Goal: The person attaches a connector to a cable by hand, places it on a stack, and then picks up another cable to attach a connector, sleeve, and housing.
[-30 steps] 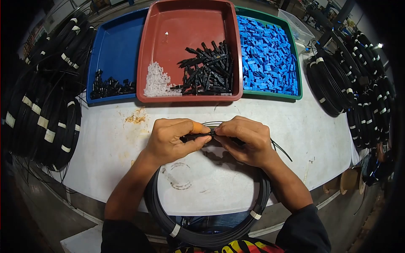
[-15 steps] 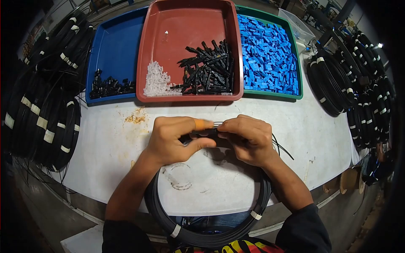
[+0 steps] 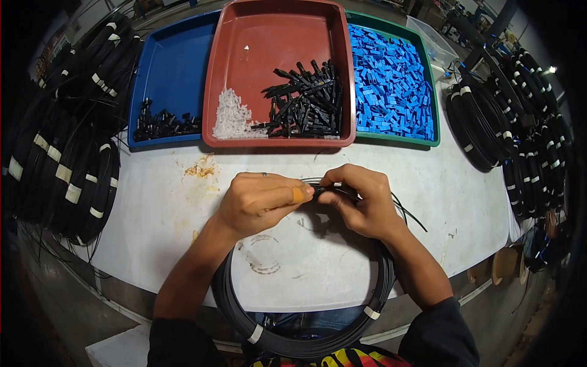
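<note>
A black cable coil with white tape bands hangs over the table's front edge, its upper part between my hands. My left hand, an orange band round one finger, is closed at the small black piece on the cable; its fingertips hide part of it. Just right of that piece, my right hand pinches the black cable between thumb and forefinger. Loose cable ends stick out to the right of my right hand.
Beyond my hands stand a blue tray with black parts, a red tray with clear and black parts, and a green tray full of blue clips. Taped cable coils hang left, and more coils right.
My left hand's fingers have closed together and moved slightly right at the black piece. My right thumb has shifted, and the view has moved a little.
</note>
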`<state>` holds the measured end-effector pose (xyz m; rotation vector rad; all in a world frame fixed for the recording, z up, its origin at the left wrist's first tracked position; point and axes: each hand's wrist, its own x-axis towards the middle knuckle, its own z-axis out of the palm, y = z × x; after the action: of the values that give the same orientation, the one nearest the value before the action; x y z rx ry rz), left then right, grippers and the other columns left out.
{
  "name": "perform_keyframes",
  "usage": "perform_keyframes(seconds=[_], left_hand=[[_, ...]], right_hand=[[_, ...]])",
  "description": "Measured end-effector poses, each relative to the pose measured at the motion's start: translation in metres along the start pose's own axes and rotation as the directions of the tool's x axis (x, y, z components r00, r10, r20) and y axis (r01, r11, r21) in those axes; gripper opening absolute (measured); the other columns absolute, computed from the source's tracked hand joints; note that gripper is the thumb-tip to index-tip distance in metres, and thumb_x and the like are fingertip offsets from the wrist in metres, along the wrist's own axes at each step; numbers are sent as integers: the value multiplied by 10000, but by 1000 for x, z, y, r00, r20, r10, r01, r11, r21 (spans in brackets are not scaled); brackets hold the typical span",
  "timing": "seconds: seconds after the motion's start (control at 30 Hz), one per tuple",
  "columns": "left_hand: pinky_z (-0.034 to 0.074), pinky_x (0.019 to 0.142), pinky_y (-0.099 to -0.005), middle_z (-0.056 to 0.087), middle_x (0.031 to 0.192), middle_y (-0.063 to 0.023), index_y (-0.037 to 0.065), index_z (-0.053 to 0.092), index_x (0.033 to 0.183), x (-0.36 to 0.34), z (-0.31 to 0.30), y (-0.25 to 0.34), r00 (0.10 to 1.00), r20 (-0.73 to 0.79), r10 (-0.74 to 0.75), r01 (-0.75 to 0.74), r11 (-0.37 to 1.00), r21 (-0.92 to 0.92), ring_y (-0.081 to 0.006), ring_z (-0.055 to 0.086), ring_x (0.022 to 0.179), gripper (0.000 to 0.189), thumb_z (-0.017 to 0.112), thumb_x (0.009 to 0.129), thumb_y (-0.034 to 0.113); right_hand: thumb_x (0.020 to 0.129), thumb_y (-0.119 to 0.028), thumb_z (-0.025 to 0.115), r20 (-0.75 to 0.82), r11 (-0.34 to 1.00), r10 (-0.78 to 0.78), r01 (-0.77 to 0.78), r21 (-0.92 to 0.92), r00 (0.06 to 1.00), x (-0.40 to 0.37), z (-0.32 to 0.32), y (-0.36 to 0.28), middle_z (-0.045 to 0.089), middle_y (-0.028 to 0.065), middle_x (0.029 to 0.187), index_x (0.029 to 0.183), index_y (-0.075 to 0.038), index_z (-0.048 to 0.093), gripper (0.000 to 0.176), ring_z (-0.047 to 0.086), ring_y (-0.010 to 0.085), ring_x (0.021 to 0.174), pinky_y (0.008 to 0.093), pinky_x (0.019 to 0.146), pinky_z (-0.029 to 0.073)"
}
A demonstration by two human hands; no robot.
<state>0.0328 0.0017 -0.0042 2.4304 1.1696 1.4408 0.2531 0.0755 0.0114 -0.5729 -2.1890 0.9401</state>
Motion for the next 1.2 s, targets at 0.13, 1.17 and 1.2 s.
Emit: perform_keyframes(seconds=[0.13,1.17,1.2], left_hand=[[614,661,-309,787,904,-82,45,784,904,0,1,2,1000,-14,-15,14,999,-35,-221,772,789,159,828,756,7],[634,676,-293,782,879,-103,35,790,874,2,0,2,994,-55,91,-90,996,15,-222,772,796,132,814,757,-22],[634,676,-293,782,879,-103,35,790,874,3,0,1,994,-57,89,-88,996,17,-222,772,796,132,814,757,-22]], right_hand=[[808,-10,782,-41,977,-162,154,-149,986,-3,0,3,702,131,817,955,-26,700,170,689,302,710,383,631,539],[788,-13,800,-46,970,-227,222,-98,973,-2,1,3,724,107,852,938,-33,724,169,719,276,712,345,608,563],[788,-13,800,-44,970,-229,224,-97,973,-1,2,1,724,107,852,938,-33,724,169,719,276,712,345,608,563]])
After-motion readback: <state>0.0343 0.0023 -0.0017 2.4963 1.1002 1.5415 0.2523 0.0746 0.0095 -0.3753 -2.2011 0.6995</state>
